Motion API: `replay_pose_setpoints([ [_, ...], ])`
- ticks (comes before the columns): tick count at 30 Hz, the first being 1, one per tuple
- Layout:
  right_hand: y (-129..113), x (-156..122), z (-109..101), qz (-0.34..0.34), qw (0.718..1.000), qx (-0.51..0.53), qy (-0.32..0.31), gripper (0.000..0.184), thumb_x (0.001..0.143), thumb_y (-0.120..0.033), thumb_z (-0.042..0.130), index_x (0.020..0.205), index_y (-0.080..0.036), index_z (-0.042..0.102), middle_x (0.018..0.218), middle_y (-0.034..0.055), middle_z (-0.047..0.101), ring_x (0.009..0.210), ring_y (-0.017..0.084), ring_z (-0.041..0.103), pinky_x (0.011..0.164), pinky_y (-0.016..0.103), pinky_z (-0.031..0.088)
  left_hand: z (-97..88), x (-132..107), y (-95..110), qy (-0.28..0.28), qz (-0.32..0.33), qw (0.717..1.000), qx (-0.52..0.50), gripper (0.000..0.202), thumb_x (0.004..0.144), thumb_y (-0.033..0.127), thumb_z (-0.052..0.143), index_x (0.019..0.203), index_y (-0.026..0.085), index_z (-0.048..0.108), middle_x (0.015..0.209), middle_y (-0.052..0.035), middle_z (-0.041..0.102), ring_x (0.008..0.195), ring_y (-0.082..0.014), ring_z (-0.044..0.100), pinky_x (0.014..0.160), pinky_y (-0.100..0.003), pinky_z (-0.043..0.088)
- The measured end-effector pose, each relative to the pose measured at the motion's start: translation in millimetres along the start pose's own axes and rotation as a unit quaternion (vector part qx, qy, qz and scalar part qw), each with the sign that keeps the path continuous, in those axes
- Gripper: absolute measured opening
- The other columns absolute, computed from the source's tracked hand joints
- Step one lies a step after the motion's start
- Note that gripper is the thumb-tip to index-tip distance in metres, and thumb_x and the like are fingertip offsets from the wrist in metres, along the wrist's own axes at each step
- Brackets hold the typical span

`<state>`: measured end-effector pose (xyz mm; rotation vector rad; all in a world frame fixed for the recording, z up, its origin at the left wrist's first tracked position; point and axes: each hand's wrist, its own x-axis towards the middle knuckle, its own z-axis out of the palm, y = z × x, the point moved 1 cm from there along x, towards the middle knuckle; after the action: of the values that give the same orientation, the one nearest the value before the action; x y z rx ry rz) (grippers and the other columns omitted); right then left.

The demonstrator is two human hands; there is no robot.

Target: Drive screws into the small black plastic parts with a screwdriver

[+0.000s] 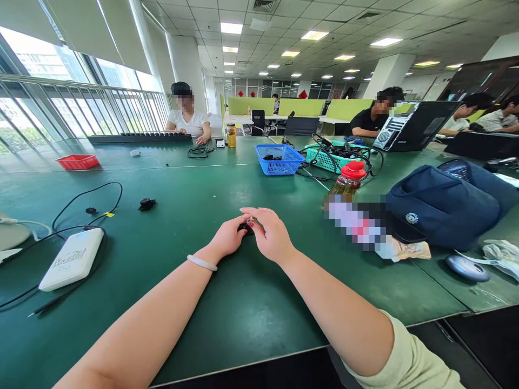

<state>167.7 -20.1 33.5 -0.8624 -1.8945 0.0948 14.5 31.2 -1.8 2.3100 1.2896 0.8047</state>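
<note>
My left hand [230, 236] and my right hand [269, 231] meet over the green table [243, 302], fingers closed around a small black part [245, 228]. Most of that part is hidden by the fingers, so its kind cannot be made out. The left fingers hold it from the left side. From the right, my right thumb and forefinger pinch at its top, where a small shiny spot shows between them. A pale bangle circles my left wrist. To the left lies another small black piece [146, 204] on the tabletop.
On the left lie a white box-shaped device [72, 259] and black cables. A blue basket [279, 160], a teal basket [324, 156], a red-lidded bottle [348, 178] and a navy bag [450, 200] stand right. A red tray [78, 161] sits far left. People sit across the table.
</note>
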Motion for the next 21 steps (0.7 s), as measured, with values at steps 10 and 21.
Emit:
replay_pose_setpoints([
  [10,5.9,2.2,-2.5,0.023,1.000,0.003,0.018,0.019,0.090,-0.020,0.058,0.102,-0.028,0.070,0.098,0.0007,0.077,0.089,0.019,0.069,0.100,0.043,0.048,-1.3,-2.4,-1.1,-0.008,-0.007,1.000,-0.025,0.033,0.087,0.016,0.059,0.119,0.019,0.064,0.110,-0.0052,0.074,0.102,-0.0223,0.068,0.095,-0.036,0.052],
  [21,16.3,-0.3,-7.2,0.079,0.994,0.023,0.079,0.029,0.094,-0.019,0.047,0.118,-0.027,0.061,0.097,0.0036,0.075,0.094,0.020,0.069,0.092,0.040,0.054,-1.4,-0.5,-0.3,-0.013,-0.026,0.998,-0.052,0.046,0.082,0.011,0.059,0.127,0.021,0.059,0.119,-0.0061,0.072,0.113,-0.0224,0.066,0.106,-0.041,0.047],
])
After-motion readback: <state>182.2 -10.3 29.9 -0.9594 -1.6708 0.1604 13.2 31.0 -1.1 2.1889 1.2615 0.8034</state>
